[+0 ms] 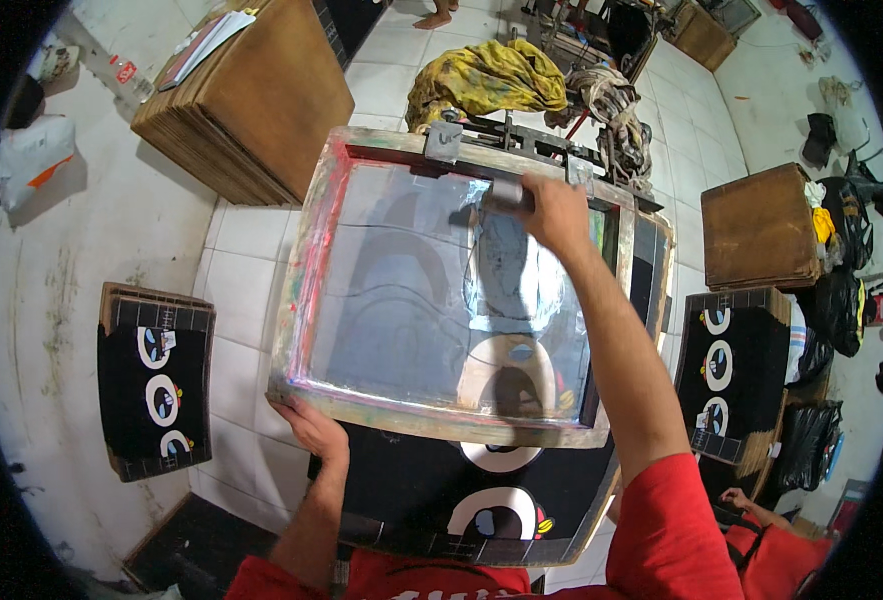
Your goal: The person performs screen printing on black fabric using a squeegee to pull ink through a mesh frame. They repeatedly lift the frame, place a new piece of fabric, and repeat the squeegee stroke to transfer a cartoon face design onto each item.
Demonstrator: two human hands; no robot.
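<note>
The right hand (558,215) is gripping a grey bar-shaped tool (507,196), its fingers closing around it inside the far side of a wooden-framed, paint-stained mesh screen (441,425). The left hand (313,430) is supporting the screen's near-left corner; its fingers are partly hiding beneath, so how tightly they are closing cannot be told. Black fabric with white ring prints (391,490) is showing past the screen's near edge. A yellow, dark-stained cloth (491,80) is lying beyond the screen's far edge.
</note>
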